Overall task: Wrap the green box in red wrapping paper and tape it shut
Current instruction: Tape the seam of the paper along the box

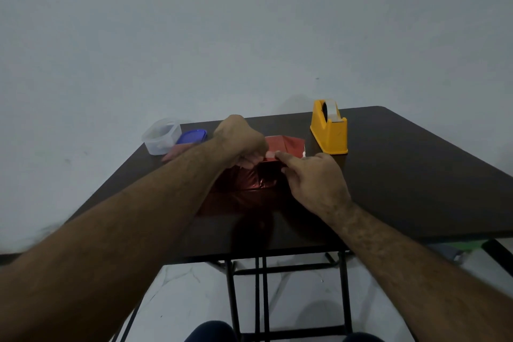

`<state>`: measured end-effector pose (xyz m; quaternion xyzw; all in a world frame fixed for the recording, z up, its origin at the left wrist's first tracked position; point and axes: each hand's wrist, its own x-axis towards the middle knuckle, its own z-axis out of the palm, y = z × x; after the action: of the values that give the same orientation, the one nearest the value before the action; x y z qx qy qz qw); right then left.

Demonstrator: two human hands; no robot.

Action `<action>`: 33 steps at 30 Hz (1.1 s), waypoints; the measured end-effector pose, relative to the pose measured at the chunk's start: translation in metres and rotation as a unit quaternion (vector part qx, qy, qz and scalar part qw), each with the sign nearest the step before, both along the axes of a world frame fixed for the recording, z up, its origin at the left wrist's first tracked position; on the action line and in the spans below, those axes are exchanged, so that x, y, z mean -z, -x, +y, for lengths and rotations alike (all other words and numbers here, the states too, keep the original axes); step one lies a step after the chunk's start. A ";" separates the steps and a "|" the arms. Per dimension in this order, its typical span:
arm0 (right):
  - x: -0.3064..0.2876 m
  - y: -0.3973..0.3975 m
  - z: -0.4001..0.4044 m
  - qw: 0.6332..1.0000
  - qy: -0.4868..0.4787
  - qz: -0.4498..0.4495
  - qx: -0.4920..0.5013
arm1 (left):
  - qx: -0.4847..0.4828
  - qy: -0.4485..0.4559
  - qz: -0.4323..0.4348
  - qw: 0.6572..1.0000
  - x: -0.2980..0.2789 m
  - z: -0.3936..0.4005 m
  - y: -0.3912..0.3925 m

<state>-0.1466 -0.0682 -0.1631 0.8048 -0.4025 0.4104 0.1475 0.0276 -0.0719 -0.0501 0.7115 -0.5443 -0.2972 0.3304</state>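
Taping the seam: left hand (241, 144) pinches shiny red wrapping paper (249, 183) shut, right hand (313, 178) presses pale tape strip (273, 153) with its forefinger; next, smooth it flat.

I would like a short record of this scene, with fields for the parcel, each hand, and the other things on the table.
parcel: box covered in red wrapping paper, green not visible
left hand: pinches the paper on top of the parcel
right hand: forefinger presses the top fold
tape dispenser: yellow, right of parcel, upright
container: clear, lid off
lid: blue, beside container
table: dark
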 end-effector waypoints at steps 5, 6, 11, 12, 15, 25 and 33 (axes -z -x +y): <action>0.000 0.000 0.000 1.000 -0.001 0.000 -0.003 | -0.005 -0.019 -0.028 0.999 -0.001 -0.002 0.003; 0.000 0.000 0.000 1.000 0.000 -0.002 -0.004 | -0.005 -0.021 -0.035 0.999 -0.001 -0.003 0.002; -0.001 -0.001 0.000 1.000 -0.005 -0.002 -0.003 | -0.014 -0.024 -0.058 0.998 -0.004 -0.003 -0.013; 0.000 -0.001 0.000 1.000 -0.003 -0.003 -0.003 | -0.019 -0.008 -0.069 0.997 -0.004 -0.004 -0.014; 0.000 0.000 -0.001 1.000 0.005 -0.007 -0.006 | 0.002 0.094 -0.109 0.990 -0.003 -0.009 -0.011; 0.000 0.000 0.000 1.000 0.003 -0.007 -0.002 | 0.227 0.233 -0.261 0.909 0.015 -0.003 -0.022; 0.003 0.000 -0.004 1.000 -0.003 -0.010 0.005 | 0.273 0.261 -0.387 0.841 0.033 0.002 -0.054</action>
<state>-0.1464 -0.0717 -0.1660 0.7993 -0.4089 0.4166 0.1428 0.0812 -0.0698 -0.0835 0.4790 -0.8573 0.0770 0.1721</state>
